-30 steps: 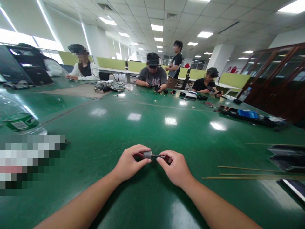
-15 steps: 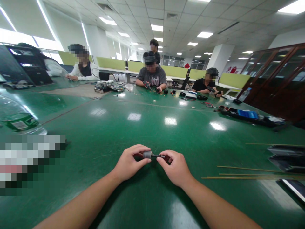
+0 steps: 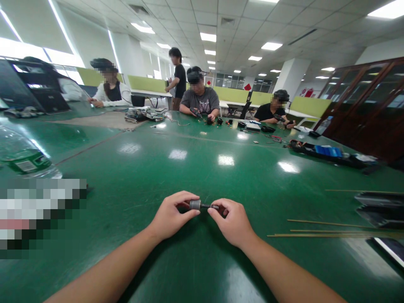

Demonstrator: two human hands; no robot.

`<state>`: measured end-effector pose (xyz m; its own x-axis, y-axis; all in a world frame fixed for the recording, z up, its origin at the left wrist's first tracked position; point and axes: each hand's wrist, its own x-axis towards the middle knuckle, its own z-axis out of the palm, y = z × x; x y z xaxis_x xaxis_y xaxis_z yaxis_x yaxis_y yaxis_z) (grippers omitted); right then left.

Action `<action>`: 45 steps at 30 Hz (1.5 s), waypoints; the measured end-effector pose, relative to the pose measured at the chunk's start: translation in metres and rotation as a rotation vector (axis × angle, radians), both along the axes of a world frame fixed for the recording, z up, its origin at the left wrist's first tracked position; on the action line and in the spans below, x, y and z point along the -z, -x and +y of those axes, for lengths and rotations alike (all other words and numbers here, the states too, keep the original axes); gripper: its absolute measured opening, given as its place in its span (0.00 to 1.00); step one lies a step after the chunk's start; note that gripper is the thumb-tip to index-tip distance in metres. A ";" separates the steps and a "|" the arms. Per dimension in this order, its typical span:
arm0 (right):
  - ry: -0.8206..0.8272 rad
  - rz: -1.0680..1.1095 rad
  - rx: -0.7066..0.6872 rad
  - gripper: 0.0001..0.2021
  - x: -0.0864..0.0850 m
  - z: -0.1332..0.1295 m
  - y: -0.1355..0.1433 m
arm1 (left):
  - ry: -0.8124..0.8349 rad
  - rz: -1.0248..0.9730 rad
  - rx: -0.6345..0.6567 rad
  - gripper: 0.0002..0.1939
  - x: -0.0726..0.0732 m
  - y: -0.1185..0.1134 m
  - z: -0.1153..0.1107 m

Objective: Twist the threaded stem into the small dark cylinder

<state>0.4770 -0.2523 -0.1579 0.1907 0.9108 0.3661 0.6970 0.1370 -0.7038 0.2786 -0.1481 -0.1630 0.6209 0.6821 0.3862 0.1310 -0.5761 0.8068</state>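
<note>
Between my two hands lies a small grey metal cylinder with a dark, thin shaft [image 3: 195, 205], roughly level just over the green table [image 3: 202, 168]. My left hand [image 3: 170, 214] pinches its thick cylindrical end between thumb and fingers. The fingers of my right hand [image 3: 232, 219] close on the ribbed far end of the shaft. A short stretch of the shaft shows bare between the hands. What sits inside the cylinder's end is hidden by my left fingers.
At left are a clear plastic bottle [image 3: 28, 162] and a pixelated flat item [image 3: 38, 210]. Thin brass-coloured rods [image 3: 315, 231] and black trays [image 3: 378, 206] lie at right, beside a dark device [image 3: 388, 250]. Co-workers [image 3: 200, 99] sit across the table near tools and parts.
My hands and the cylinder with its shaft keep the same position. In the background, a standing person has moved left from behind the seated co-worker.
</note>
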 end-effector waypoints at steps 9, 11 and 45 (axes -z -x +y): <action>0.000 -0.002 0.010 0.04 -0.001 0.000 0.001 | -0.017 -0.015 -0.004 0.14 0.000 0.000 0.000; 0.002 -0.004 0.007 0.05 -0.001 0.000 0.001 | -0.022 -0.017 0.000 0.14 0.000 0.000 -0.001; 0.011 0.010 0.020 0.04 -0.001 -0.001 0.000 | -0.006 -0.007 -0.015 0.15 0.003 0.001 0.001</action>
<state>0.4767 -0.2531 -0.1569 0.2122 0.9109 0.3540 0.6927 0.1153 -0.7120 0.2781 -0.1468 -0.1659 0.6079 0.6890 0.3948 0.1343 -0.5792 0.8040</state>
